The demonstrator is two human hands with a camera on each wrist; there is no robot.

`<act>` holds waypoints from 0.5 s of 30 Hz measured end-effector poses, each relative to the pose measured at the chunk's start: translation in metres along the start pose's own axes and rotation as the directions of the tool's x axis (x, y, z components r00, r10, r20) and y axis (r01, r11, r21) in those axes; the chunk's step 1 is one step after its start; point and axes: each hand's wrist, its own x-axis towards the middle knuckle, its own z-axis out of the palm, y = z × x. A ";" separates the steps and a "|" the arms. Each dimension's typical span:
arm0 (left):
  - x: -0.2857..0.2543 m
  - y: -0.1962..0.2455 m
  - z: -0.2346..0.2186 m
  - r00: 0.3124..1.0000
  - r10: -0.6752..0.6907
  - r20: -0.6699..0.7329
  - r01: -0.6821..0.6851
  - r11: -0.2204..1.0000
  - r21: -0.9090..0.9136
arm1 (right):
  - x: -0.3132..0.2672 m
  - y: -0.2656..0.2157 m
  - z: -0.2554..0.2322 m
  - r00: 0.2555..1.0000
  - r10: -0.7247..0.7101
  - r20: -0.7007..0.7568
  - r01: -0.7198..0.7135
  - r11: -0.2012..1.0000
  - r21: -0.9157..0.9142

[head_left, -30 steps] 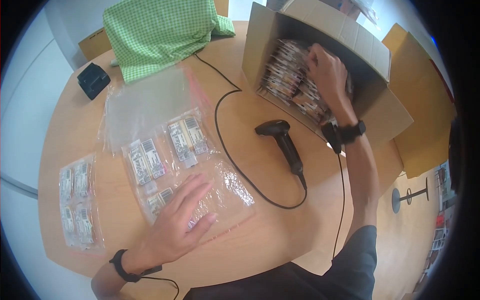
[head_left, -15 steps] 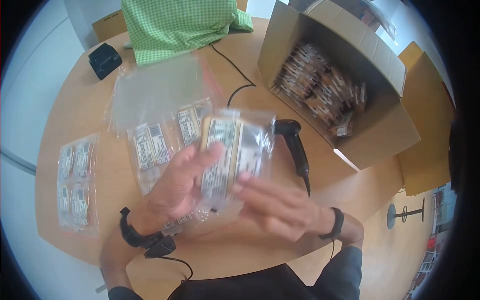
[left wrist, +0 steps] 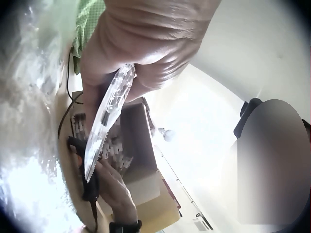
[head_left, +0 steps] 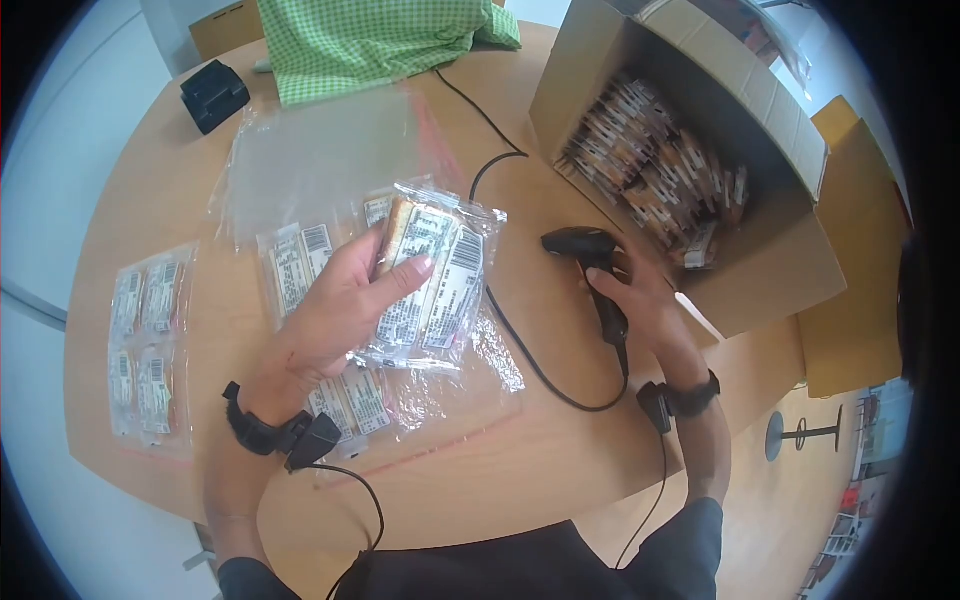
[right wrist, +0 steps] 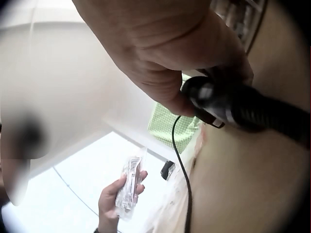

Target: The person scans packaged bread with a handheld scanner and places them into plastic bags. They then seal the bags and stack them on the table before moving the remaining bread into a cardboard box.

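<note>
In the head view my left hand [head_left: 335, 300] grips a clear plastic packet [head_left: 432, 280] with labels and barcodes, thumb across its front, above the bags on the table. My right hand [head_left: 645, 300] has its fingers and thumb round the handle of a black handheld scanner [head_left: 606, 300]. The right wrist view shows the scanner [right wrist: 238, 104] close up, held by my right hand [right wrist: 170, 53]. In the left wrist view the packet [left wrist: 109, 116] appears edge-on in my left hand [left wrist: 146, 43].
An open cardboard box [head_left: 770, 260] full of packets [head_left: 650, 160] stands at the right. Clear bags [head_left: 330, 150] lie at the back beside a green checked cloth [head_left: 370, 45] and a black stand [head_left: 214, 97]. A filled bag [head_left: 150, 345] lies left; the scanner's cable [head_left: 535, 370] curves across the table.
My right hand has come out of the box, passed by the packet and moved right onto the scanner. My left hand, earlier over the bags, has taken hold of the packet.
</note>
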 end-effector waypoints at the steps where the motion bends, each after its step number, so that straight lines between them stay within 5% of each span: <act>1: 0.000 0.001 -0.001 1.000 0.002 -0.006 -0.002 1.000 0.012 | 0.006 0.002 0.004 1.000 0.021 0.007 -0.021 1.000 -0.005; 3: 0.000 0.001 -0.003 1.000 0.012 -0.019 -0.011 1.000 0.023 | 0.008 -0.002 0.008 0.999 0.035 0.021 -0.035 0.999 -0.012; 5: 0.000 0.000 -0.004 0.999 0.021 -0.032 -0.020 0.999 0.032 | -0.005 -0.013 0.007 0.919 -0.395 -0.003 0.380 0.885 -0.269; 8: 0.002 -0.004 -0.005 1.000 0.000 -0.024 0.001 0.999 0.042 | -0.044 -0.069 0.020 0.868 -0.487 0.098 0.492 0.814 -0.308; 15: -0.002 0.000 0.002 1.000 -0.006 0.023 0.004 0.996 0.084 | -0.053 -0.077 0.038 0.749 -0.599 0.282 0.662 0.687 -0.298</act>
